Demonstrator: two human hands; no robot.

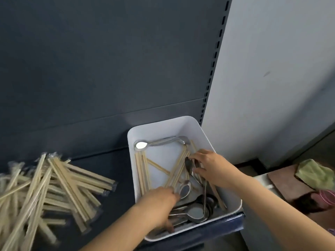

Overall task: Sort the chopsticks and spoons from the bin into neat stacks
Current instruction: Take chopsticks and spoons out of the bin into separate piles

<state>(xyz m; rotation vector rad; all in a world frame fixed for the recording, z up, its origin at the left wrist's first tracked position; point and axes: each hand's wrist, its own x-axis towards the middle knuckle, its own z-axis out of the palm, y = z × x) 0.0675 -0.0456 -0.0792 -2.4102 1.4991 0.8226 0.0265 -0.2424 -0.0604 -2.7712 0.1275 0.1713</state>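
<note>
Item 1. Pile of wrapped chopsticks [54, 187]: lay at the far left on the dark shelf [117, 169], crossed at many angles in clear sleeves, well apart from the bin.

Item 2. Left hand [159, 201]: reached over the near rim into the bin, palm down. Its fingers [173, 194] curled onto the cutlery beside a spoon bowl. Whether they gripped anything could not be told; that part was blurred.

Item 3. Bin [163, 129]: white, rectangular, open-topped, set at the right end of the shelf against the dark back panel [108, 60].

Item 4. Loose chopsticks [176, 171]: lay on the bin floor, some along the left wall, others crossing diagonally through the middle.

Item 5. Shiny spoon [141, 145]: lay along the far wall of the bin, bowl to the left.

Item 6. Heap of spoons [196, 212]: lay in the near right corner of the bin, overlapping one another.

Item 7. Right hand [210, 167]: was inside the bin at its right side, fingers narrow, pinching a dark spoon [188, 166] between thumb and forefinger, the bowl pointing away from the person.

Item 8. Pale wall [272, 69]: stood to the right of the shelving.

Item 9. Brown board [286, 183] and green cloth [313, 175]: were at the far right, below shelf level, the cloth lying on the board.
</note>
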